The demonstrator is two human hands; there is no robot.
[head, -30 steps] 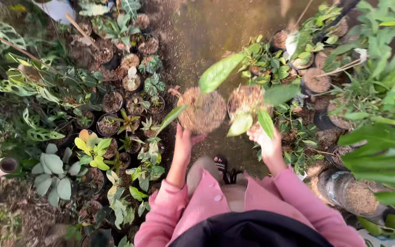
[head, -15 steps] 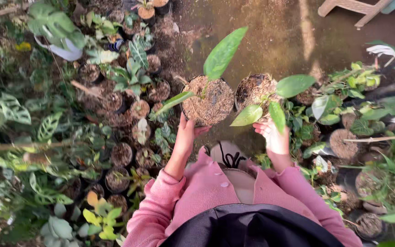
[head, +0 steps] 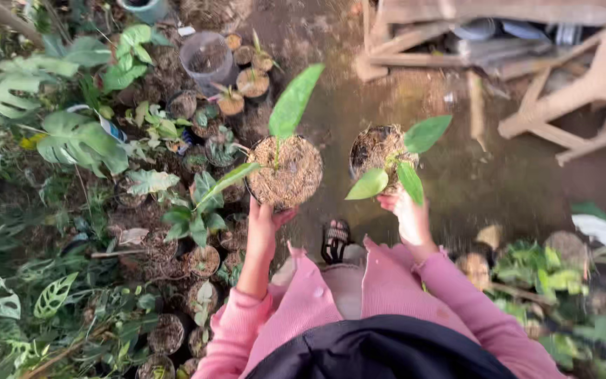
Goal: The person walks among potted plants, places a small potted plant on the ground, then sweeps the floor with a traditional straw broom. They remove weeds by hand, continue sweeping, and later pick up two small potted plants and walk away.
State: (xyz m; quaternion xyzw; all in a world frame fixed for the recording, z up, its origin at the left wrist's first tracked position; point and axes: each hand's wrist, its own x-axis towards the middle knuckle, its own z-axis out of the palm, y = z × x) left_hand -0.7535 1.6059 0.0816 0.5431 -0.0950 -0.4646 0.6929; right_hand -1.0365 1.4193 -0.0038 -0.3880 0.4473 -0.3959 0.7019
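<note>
My left hand [head: 264, 226] holds up a round black pot [head: 285, 172] filled with brown coconut husk, from which a plant with long green leaves grows. My right hand [head: 406, 215] grips a second, slightly smaller potted plant [head: 380, 151] with three broad green leaves. Both pots are raised side by side over wet, muddy ground. Pink sleeves cover both my arms, and a sandalled foot [head: 335, 240] shows below the pots.
Many small potted plants [head: 198, 224] and big split-leaved plants [head: 71, 140] crowd the left side. A wooden frame or bench [head: 562, 105] stands at the upper right. More pots and greenery [head: 548, 270] lie at the lower right. A muddy path [head: 471, 182] runs between them.
My view has swung forward along the path, and the wooden frame has come into sight. Both hands keep hold of their pots, still side by side.
</note>
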